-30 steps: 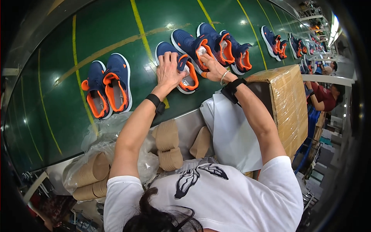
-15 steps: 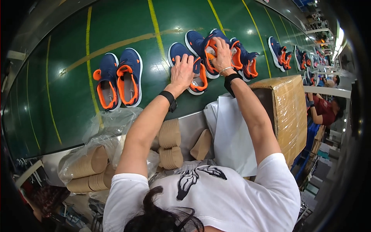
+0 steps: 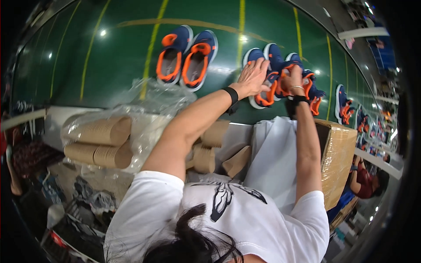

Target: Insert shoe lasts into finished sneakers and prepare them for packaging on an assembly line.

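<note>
A close group of navy sneakers with orange linings and white soles stands on the green belt ahead of me. Across the upper of the leftmost sneaker [image 3: 263,101] lies my left hand [image 3: 254,79], its fingers bent over the far side and its thumb near the opening. My right hand [image 3: 293,81] is closed at the opening of another sneaker [image 3: 293,58] in the group; its fingertips are partly hidden there. More sneakers [image 3: 313,94] stand against it on the right. Farther left, a separate pair of sneakers [image 3: 199,57] stands with toes pointing away.
Yellow lines cross the green belt [image 3: 127,48]. Along its near edge lie stacked brown cardboard inserts [image 3: 98,131] in clear plastic, a loose insert [image 3: 237,161], white paper sheets [image 3: 272,153] and a taped carton [image 3: 340,153]. Farther right are more sneakers [image 3: 344,105] and a person [image 3: 366,182].
The view has turned, so the sneakers sit farther right in the picture. My left hand reaches farther across its sneaker. The right hand's fingers, spread before, now bend down into the opening.
</note>
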`<state>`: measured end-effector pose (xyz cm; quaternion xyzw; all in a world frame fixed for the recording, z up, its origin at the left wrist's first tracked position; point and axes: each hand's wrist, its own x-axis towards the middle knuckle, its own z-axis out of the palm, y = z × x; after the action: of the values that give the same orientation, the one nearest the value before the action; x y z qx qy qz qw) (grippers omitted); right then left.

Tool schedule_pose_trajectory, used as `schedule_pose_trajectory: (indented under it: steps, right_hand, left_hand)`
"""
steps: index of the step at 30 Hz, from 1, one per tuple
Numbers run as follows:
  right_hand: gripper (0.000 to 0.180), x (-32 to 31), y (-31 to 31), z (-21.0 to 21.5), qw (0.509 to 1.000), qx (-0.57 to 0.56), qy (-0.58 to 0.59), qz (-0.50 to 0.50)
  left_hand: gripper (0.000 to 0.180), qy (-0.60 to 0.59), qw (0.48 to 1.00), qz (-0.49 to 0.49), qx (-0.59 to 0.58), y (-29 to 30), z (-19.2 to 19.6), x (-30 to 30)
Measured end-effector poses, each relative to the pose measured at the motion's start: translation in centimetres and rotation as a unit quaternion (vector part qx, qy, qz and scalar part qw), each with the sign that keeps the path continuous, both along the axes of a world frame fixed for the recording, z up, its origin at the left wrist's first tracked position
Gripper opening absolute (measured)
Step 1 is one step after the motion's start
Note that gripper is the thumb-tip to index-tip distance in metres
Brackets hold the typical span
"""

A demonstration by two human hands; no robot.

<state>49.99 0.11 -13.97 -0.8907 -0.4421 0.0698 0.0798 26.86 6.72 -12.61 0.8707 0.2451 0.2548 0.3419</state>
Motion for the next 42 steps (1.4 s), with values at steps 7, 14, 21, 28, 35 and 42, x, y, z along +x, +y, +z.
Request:
schedule_pose_trajectory:
  steps: [7,14,21,28,35,42]
  right_hand:
    - [0.04,-13.9,0.3,13.9,0.954,0.24,0.13,0.122]
    - [0.025,-41.1,0.4,10.5,0.808,0.221,0.397,0.374]
    - [0.01,-54.9,-1.6,2.6,0.773,0.244,0.533,0.242]
    - [0.009,-49.8,-3.3,6.8,0.845,0.263,0.433,0.169]
    - [0.017,-38.6,-12.7,19.6,0.77,0.357,0.425,0.316]
    - [0.059,-18.4,-35.3,6.0,0.992,-0.017,-0.081,0.091]
  left_hand:
    - [0.025,-0.016,0.978,0.192,0.081,3.1,9.5,-22.9]
    - [0.02,0.13,0.98,0.148,-0.013,-0.9,10.1,-46.0]
    - [0.027,0.111,0.985,0.112,0.065,-1.6,7.7,-47.0]
    - [0.037,0.168,0.981,0.061,0.068,-1.5,8.6,-47.8]
    - [0.027,-0.063,0.881,-0.175,-0.434,-4.9,17.7,-37.4]
    - [0.018,-0.152,0.876,-0.16,-0.429,-13.1,17.7,-26.3]
